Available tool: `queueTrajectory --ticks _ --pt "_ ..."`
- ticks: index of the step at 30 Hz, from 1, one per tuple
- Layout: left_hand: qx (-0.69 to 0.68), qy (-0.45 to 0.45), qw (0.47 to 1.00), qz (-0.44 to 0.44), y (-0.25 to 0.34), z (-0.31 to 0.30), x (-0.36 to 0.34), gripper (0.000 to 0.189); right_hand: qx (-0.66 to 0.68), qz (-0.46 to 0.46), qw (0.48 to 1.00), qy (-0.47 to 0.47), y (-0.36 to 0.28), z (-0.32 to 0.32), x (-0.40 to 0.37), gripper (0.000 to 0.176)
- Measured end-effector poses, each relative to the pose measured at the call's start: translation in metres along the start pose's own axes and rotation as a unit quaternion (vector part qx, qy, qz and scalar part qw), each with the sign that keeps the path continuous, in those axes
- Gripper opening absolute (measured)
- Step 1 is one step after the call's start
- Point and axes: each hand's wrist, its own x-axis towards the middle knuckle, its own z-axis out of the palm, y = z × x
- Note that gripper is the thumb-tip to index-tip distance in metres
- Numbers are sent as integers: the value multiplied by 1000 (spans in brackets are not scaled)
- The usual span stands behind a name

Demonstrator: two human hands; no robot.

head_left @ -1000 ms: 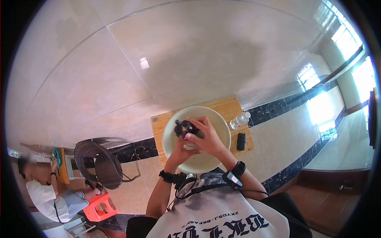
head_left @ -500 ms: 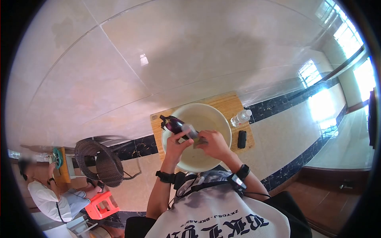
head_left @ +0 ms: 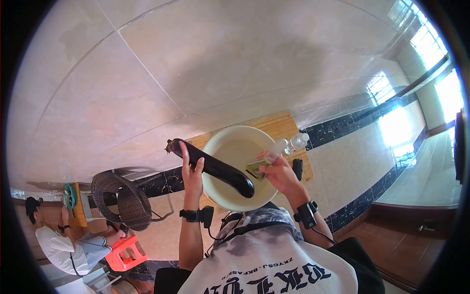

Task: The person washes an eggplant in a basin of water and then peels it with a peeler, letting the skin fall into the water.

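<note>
A long, dark purple eggplant [head_left: 215, 166] slants over the left side of a cream basin [head_left: 225, 138], its stem end beyond the rim and its rounded end above the basin. My left hand [head_left: 192, 174] is closed around its upper part, thumb and fingers on the skin. Over the basin's right side, my right hand [head_left: 280, 172] grips what looks like a peeler [head_left: 253, 169] with a green head and a translucent body. The peeler is apart from the eggplant. My fingers partly cover it.
The basin stands on a wooden table [head_left: 274, 121]. A clear bottle [head_left: 297, 142] and a small black object [head_left: 297, 169] are on its right. Leftward are a wicker chair [head_left: 134, 208], a red stool [head_left: 126, 253] and another person [head_left: 61, 245] seated at a table.
My hands have moved apart. The eggplant has swung out into full view, shifting left with my left hand. My right hand has moved right with the peeler.
</note>
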Motion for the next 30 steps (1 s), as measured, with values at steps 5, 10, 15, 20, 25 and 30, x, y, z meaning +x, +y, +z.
queueTrajectory --ticks 5,10,15,20,25,30 --pt "-126 49 985 -110 9 -5 -6 129 130 -2 991 -2 10 -9 4 17" --pt "-159 56 977 -130 -27 -12 -9 103 120 23 992 6 6 -5 7 19" --pt "-175 36 977 -118 -34 -11 -22 51 -65 -47 995 67 6 0 5 19" --pt "-294 106 929 -198 -33 -10 -35 37 -233 -5 970 69 -9 2 0 20" --pt "-321 135 905 -245 -6 -14 -39 29 -256 -83 962 56 -6 0 0 25" --pt "-257 148 925 -238 -24 -43 -45 41 -251 -88 962 60 -6 -8 4 25"
